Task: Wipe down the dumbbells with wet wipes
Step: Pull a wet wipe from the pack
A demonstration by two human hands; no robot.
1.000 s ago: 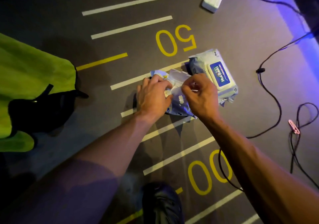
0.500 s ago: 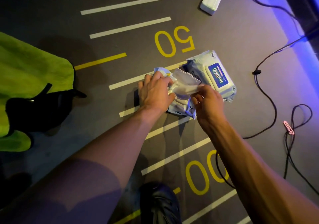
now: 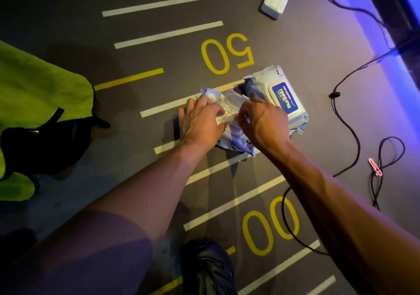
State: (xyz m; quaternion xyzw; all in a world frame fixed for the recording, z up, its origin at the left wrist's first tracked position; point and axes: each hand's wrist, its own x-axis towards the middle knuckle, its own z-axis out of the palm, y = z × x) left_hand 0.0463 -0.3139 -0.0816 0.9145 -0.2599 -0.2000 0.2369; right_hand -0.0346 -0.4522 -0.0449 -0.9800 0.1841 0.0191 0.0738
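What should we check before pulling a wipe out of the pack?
1. Flip lid of the near wipes pack open: ok.
2. Left hand holding the pack down: ok.
3. Right hand pinching a wipe at the opening: cannot tell, its fingers hide it.
4. Second wipes pack lying beside, lid closed: ok.
5. Dumbbells within sight: not ok, none in view.
6. Black cable away from the hands: ok.
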